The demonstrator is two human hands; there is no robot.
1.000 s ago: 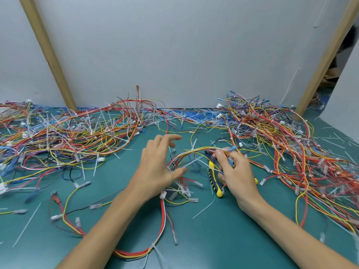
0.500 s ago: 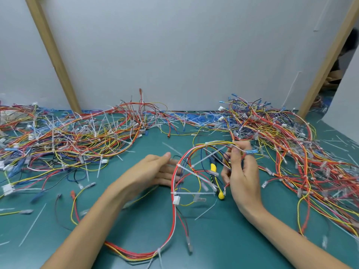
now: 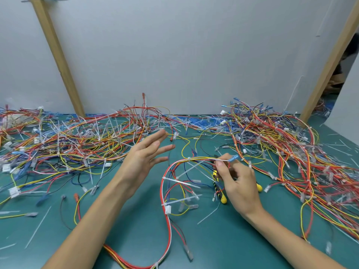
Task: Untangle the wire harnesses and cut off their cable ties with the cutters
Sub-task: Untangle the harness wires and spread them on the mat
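Observation:
One wire harness (image 3: 167,193) of red, white, yellow and blue wires arches up from the green mat, bound by several white cable ties (image 3: 181,199). My right hand (image 3: 236,183) pinches its upper end, near a blue terminal, and also holds the yellow-and-black cutters (image 3: 219,192), whose handles show under the palm. My left hand (image 3: 144,158) hovers to the left of the arch with fingers spread, touching nothing.
Big tangles of harnesses lie at the left (image 3: 64,144) and right (image 3: 303,158) of the mat. Cut tie scraps (image 3: 37,227) and loose wires (image 3: 77,208) are scattered near the front. A white wall with two slanted wooden posts (image 3: 58,59) closes the back.
My right hand has lifted the harness end higher, so the arch stands taller. My left hand has let go, risen and spread its fingers.

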